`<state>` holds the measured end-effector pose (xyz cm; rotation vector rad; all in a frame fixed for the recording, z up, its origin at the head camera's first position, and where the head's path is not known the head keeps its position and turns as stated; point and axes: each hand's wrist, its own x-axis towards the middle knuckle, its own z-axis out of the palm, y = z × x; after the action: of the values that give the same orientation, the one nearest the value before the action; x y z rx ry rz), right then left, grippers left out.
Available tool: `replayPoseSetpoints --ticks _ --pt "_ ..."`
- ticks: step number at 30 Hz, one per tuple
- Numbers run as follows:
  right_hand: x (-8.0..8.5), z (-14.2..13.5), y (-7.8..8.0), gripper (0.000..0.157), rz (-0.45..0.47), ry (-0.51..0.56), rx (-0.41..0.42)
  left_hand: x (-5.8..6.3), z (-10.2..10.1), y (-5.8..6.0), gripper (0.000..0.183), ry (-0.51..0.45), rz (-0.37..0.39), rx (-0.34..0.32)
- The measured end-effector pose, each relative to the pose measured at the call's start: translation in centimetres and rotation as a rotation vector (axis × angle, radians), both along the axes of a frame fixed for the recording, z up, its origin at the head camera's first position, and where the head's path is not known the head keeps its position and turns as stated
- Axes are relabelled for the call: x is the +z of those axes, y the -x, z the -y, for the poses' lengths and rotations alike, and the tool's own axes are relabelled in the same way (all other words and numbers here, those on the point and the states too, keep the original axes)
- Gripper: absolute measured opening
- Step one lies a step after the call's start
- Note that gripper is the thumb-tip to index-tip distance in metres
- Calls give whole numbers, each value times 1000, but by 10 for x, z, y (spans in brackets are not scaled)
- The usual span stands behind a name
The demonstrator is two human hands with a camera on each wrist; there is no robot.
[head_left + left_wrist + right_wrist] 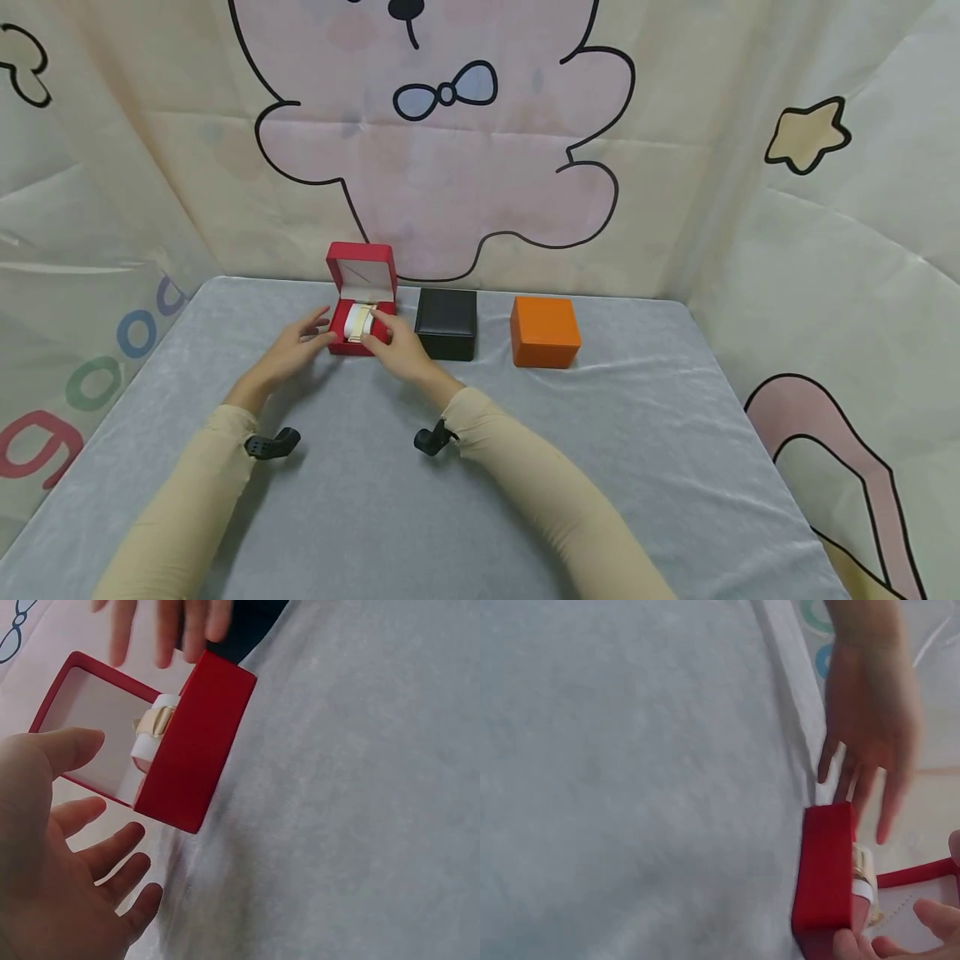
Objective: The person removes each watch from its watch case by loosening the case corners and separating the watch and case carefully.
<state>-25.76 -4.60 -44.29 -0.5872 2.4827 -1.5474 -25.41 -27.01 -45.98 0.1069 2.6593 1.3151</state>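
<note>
A red watch box (pixel 350 348) stands at the back left of the table with its lid raised. Inside it, a gold-banded watch (pixel 362 321) is wrapped around a white cushion (pixel 144 752). My left hand (pixel 297 352) is at the box's left side, fingers spread and holding nothing, as the left wrist view shows (pixel 75 855). From the right, my right hand (pixel 401 350) reaches over the box's edge, thumb and forefinger apart by the watch. Whether those fingertips touch the watch or the box cannot be told. Part of the right hand is cut off in its own wrist view.
Right of the red box stands a closed black box (pixel 446 325), close to my right hand. Farther right is a closed orange box (pixel 545 332). A grey cloth (pixel 390 500) covers the table, and a printed curtain (pixel 450 200) hangs right behind it.
</note>
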Motion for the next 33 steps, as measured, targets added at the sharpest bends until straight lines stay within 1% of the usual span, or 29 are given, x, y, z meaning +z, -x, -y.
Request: replayPoseSetpoints --ticks 3,5,7,12,16,19,21,26,30,33 --pt "-7 3 -3 54 -42 -33 -38 3 -1 0 71 -18 -25 9" --pt "-11 5 -4 53 -56 -52 -66 4 -1 1 69 -27 -51 15" --pt "-14 7 -5 53 -51 -72 -85 6 -2 2 67 -31 -70 21" --pt "-20 9 -4 51 -39 -78 -95 8 -3 7 66 -50 -95 33" --pt "-28 8 -1 49 -74 -69 -102 9 -6 13 64 -76 -116 33" --pt "-32 8 1 49 -108 -67 -104 11 -7 17 63 -89 -101 31" --pt "-33 8 1 49 -106 -72 -113 12 -7 19 62 -100 -81 26" --pt "-32 11 -2 47 -56 -89 -164 12 -8 25 61 -131 -39 -12" --pt "-32 13 -3 45 -12 -85 -231 9 -8 33 62 -127 -10 -48" --pt "-33 14 -4 43 3 -95 -282 7 -7 38 63 -107 18 -55"
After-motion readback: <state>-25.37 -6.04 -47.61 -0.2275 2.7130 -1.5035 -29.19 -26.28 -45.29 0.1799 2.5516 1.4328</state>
